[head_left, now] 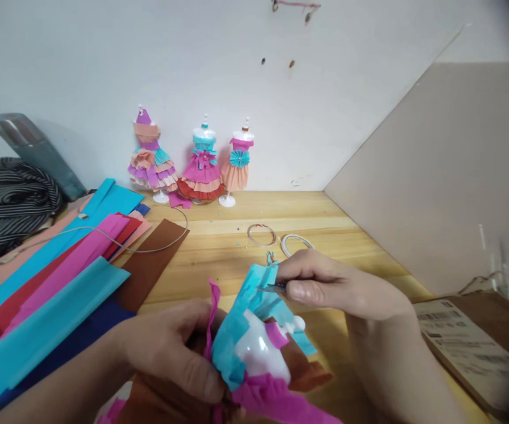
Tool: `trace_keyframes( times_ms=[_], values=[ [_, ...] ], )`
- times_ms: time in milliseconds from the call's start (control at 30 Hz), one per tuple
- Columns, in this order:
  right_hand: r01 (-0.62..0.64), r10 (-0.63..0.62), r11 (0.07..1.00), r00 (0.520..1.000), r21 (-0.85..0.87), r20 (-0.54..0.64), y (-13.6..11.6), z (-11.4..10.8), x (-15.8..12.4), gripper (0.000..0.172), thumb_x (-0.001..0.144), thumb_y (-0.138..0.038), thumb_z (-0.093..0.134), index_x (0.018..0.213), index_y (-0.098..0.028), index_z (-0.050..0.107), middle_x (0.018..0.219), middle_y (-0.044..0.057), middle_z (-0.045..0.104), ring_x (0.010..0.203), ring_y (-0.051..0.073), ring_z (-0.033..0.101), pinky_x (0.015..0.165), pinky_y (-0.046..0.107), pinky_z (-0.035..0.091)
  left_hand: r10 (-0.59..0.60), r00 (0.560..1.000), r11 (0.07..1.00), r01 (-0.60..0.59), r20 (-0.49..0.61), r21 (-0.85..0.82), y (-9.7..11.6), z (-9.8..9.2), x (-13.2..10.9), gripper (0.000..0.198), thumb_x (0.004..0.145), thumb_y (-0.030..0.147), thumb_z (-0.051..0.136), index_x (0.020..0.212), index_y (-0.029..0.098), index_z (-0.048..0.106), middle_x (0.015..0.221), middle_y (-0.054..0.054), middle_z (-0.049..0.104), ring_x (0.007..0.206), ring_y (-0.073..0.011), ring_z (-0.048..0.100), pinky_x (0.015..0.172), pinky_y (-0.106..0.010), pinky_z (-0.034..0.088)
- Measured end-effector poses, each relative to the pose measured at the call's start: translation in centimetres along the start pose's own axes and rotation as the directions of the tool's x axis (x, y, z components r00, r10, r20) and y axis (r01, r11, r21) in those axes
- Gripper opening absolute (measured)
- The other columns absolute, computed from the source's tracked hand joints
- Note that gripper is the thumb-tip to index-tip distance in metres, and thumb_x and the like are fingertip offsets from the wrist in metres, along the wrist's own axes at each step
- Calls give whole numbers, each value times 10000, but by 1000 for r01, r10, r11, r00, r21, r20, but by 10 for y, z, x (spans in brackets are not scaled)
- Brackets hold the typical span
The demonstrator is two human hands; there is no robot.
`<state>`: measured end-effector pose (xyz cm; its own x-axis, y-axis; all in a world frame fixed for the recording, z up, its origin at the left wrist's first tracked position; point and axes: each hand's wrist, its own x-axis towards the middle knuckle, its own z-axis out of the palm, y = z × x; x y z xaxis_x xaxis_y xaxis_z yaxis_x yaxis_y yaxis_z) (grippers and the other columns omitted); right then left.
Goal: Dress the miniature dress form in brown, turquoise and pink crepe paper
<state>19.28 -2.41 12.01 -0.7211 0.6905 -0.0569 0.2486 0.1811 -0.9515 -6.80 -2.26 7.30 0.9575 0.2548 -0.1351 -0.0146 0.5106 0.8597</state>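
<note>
My left hand (179,347) is closed around the waist of a small white mannequin (263,347), which lies tilted with its neck knob toward the right. Turquoise crepe paper (232,335) covers part of its chest, with magenta paper (276,397) and brown paper (302,368) around it. My right hand (325,282) pinches a thin dark metal tool (274,288), perhaps scissors or tweezers, mostly hidden in the fingers. Its tip lies against the turquoise paper, whose upper edge meets my right fingertips.
Three dressed mannequins (201,165) stand against the wall. Crepe paper sheets (69,265) in several colours lie at the left beside a striped cloth (11,206). Rolls of tape (297,244) rest mid-table. A cardboard package (466,347) sits at the right.
</note>
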Motion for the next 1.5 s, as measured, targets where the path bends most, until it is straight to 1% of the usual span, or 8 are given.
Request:
trace_keyframes(
  times_ms=[200, 367, 533, 600, 1000, 1233, 1367, 1500],
  values=[
    [10, -10, 1000, 1000, -3, -6, 2, -1, -2, 485, 928, -566, 474, 720, -132, 538, 647, -37, 327, 593, 91, 303, 532, 254, 257, 57, 998, 998, -58, -34, -25, -6, 0, 0, 409, 651, 417, 794, 885, 104, 675, 825, -46, 635, 757, -148, 552, 719, -238, 467],
    [28, -28, 999, 1000, 24, -15, 2, -1, -2, 439, 940, -517, 490, 785, -115, 577, 671, -24, 382, 616, 94, 338, 557, 253, 290, 24, 1000, 999, -24, 8, -24, -4, -1, 0, 371, 668, 397, 785, 878, 114, 667, 829, -44, 632, 755, -148, 553, 712, -236, 472],
    [54, -54, 998, 999, 44, -4, 1, 0, 0, 422, 952, -495, 488, 720, -144, 522, 646, -46, 327, 581, 83, 280, 531, 248, 253, 32, 999, 999, -32, 44, -13, -2, -2, 0, 364, 693, 404, 770, 889, 114, 668, 827, -49, 638, 744, -150, 565, 707, -238, 483],
    [57, -57, 997, 998, 49, -1, 1, 0, 0, 425, 955, -492, 485, 709, -147, 512, 644, -48, 317, 580, 82, 272, 528, 249, 248, 38, 999, 999, -37, 30, -16, -2, -2, 1, 366, 689, 404, 775, 891, 117, 670, 834, -47, 638, 755, -148, 562, 707, -232, 482],
    [115, -116, 992, 993, -52, -20, 4, -2, -1, 475, 970, -501, 455, 709, -125, 582, 605, -54, 325, 550, 78, 290, 528, 230, 279, 16, 999, 999, -14, 52, -38, 0, -4, 1, 405, 652, 399, 804, 900, 105, 675, 813, -50, 631, 728, -144, 546, 711, -241, 487],
    [112, -112, 993, 994, -40, -4, 0, -3, 0, 483, 959, -517, 467, 735, -116, 612, 592, -54, 323, 549, 82, 279, 542, 239, 296, 13, 996, 1000, -11, 84, -27, -6, -12, 2, 481, 610, 476, 809, 870, 94, 676, 803, -45, 605, 725, -141, 514, 731, -252, 464],
    [69, -69, 998, 998, -10, 13, 2, -7, -2, 477, 950, -511, 486, 772, -98, 645, 586, -51, 316, 552, 86, 275, 521, 246, 264, -9, 997, 1000, 8, 83, 7, -11, -16, 3, 507, 576, 517, 819, 831, 101, 682, 748, -33, 591, 701, -132, 503, 717, -237, 454],
    [82, -82, 997, 997, -10, 8, 4, -11, -3, 486, 947, -508, 496, 854, -67, 677, 571, -61, 288, 521, 76, 272, 478, 237, 229, 6, 997, 1000, -8, 74, 24, -10, -17, 4, 511, 567, 526, 814, 831, 109, 681, 791, -55, 605, 729, -159, 521, 704, -259, 465]
  ],
)
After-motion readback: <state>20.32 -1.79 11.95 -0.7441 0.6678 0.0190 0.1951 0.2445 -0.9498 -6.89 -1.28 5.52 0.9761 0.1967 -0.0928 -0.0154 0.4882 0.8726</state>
